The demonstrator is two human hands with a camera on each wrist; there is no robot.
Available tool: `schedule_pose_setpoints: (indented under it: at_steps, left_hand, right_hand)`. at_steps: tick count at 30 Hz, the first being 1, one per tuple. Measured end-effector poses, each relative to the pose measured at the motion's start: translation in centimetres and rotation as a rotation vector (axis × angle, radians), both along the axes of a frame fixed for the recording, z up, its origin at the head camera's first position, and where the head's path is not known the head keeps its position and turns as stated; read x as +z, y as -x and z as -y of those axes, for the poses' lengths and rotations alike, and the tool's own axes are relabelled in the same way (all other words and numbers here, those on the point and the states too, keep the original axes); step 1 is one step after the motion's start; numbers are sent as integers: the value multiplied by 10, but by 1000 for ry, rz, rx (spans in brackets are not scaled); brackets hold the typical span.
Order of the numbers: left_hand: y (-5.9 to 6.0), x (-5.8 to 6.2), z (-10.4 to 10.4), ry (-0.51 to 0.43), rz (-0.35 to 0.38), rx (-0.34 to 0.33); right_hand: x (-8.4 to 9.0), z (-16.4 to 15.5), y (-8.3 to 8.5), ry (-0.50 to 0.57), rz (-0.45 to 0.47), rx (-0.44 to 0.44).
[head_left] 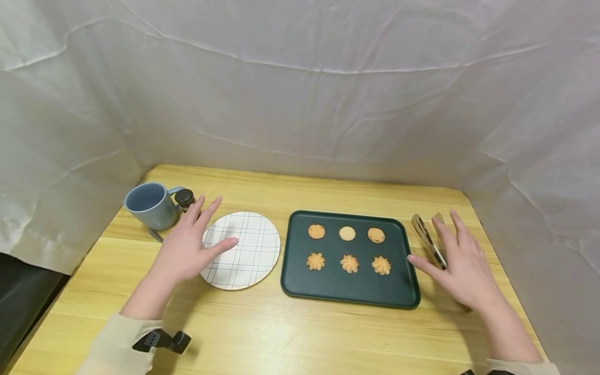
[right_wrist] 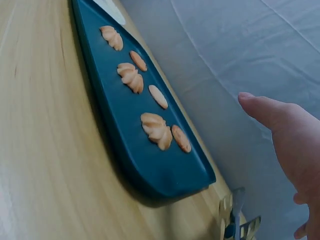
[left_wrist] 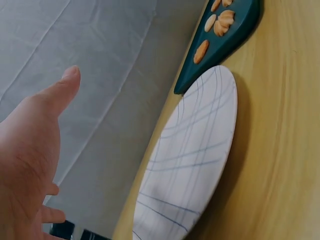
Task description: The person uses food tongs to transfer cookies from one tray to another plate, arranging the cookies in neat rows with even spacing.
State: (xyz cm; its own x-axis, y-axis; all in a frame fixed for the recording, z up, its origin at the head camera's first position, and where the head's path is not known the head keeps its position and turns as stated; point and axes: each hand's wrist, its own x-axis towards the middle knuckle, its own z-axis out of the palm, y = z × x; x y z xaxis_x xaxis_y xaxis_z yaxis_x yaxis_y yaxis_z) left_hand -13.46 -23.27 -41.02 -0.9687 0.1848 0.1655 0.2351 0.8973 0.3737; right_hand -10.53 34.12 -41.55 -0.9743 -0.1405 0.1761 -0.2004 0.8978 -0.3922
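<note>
A dark green tray point(head_left: 349, 284) lies in the middle of the wooden table and carries several biscuits point(head_left: 349, 263) in two rows. To its left lies a white plate with blue checks point(head_left: 246, 245). My left hand point(head_left: 187, 245) hovers with spread fingers over the plate's left edge and holds nothing. My right hand point(head_left: 461, 265) is spread just right of the tray, above metal tongs point(head_left: 428, 239) that lie on the table. In the left wrist view the plate point(left_wrist: 192, 160) and tray point(left_wrist: 225, 37) show; in the right wrist view the tray point(right_wrist: 125, 115) and tongs point(right_wrist: 235, 222).
A blue mug point(head_left: 150, 205) and a small dark-lidded jar point(head_left: 185, 198) stand at the back left, close behind my left hand. White cloth walls close in the table on three sides. A black device point(head_left: 161, 341) is strapped at my left wrist.
</note>
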Motion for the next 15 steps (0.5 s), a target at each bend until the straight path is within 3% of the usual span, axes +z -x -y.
schedule_pose_setpoints:
  at_steps: [15]
  left_hand:
    - [-5, -18, 18, -131, 69, 17]
  right_hand:
    - [-22, -18, -4, 82, 40, -32]
